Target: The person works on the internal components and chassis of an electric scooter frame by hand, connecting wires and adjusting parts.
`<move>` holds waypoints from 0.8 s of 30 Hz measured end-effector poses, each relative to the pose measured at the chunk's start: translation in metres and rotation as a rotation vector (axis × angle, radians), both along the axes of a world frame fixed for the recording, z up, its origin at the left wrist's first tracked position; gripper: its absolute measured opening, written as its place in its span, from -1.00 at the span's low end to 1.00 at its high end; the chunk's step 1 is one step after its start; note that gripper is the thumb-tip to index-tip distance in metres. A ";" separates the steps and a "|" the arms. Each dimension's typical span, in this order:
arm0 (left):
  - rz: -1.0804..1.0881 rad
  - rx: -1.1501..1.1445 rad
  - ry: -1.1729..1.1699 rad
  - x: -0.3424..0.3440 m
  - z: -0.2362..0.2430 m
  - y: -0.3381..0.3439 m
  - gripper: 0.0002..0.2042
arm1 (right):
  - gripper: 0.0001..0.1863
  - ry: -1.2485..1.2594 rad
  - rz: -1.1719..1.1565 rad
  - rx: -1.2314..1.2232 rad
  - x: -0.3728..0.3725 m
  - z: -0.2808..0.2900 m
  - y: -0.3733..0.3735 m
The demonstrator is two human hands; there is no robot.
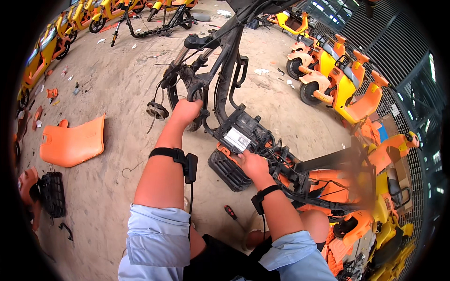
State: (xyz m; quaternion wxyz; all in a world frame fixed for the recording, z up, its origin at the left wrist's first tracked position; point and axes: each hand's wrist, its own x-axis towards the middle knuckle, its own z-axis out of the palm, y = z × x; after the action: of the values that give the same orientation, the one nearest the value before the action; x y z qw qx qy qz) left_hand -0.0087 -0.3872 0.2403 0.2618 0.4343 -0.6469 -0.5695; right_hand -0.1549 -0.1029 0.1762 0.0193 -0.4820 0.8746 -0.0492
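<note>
My left hand (pixel 187 110) is closed around a black tube of a stripped scooter frame (pixel 225 70), beside the front fork and wheel (pixel 171 89). My right hand (pixel 253 164) is lower down, fingers curled at the lower edge of a silver metal box (pixel 236 139) mounted in the frame's black tray; what they grip is hidden. Black cables (pixel 276 154) lie right of that hand. A black slatted plastic piece (pixel 227 171) with orange parts sits under the tray. A screwdriver with a red and black handle (pixel 231 212) lies on the floor below.
An orange panel (pixel 72 143) and black crate-like part (pixel 52 194) lie left on the concrete floor (pixel 117 70). Yellow-orange scooters (pixel 344 86) line the right, more stand at upper left. Another bare frame (pixel 159 30) is behind. Loose orange and yellow parts (pixel 356 225) crowd the lower right.
</note>
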 end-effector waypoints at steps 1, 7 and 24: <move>0.008 -0.012 0.001 0.000 0.000 0.001 -0.64 | -0.62 -0.010 -0.024 -0.004 0.002 0.000 0.001; -0.018 -0.008 0.020 -0.008 -0.016 -0.016 -0.67 | -0.59 -0.201 -0.416 0.006 0.059 -0.006 -0.019; -0.043 0.036 0.012 0.006 0.002 -0.001 -0.67 | -0.70 0.040 0.085 0.038 -0.004 0.013 0.000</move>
State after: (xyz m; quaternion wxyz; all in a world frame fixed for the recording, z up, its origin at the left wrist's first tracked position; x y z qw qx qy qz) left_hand -0.0028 -0.3884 0.2427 0.2454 0.4217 -0.6441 -0.5892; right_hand -0.1585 -0.1033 0.1893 0.0132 -0.5193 0.8542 -0.0220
